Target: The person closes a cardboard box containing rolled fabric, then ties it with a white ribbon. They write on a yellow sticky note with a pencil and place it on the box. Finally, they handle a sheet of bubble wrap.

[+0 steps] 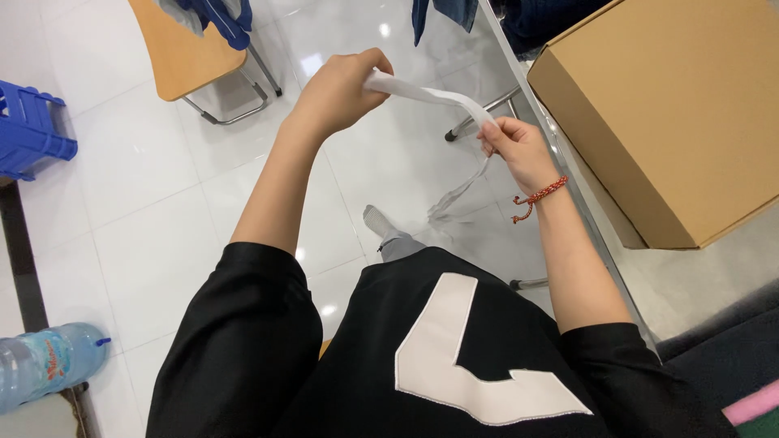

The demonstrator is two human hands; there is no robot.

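Glossy white tiled floor [162, 203] throughout, reflecting ceiling lights. Large brown cardboard box [673, 113] at upper right, resting on a grey table edge [584, 203]. Black short-sleeved shirt [406, 357] with a white angular patch filling the lower frame. Wooden chair seat [174, 49] on metal legs at upper left, blue cloth draped over it. Blue plastic stool [28, 130] at far left edge. Clear water bottle [45, 361] lying at lower left. White cloth strip [430, 93] held up over the floor, stretched between both hands, loose end hanging below the right one. Left hand [341, 89] fisted tight around one end of strip. Right hand [515, 146] pinching strip between thumb and fingertips. Red braided bracelet [542, 195] on right wrist.
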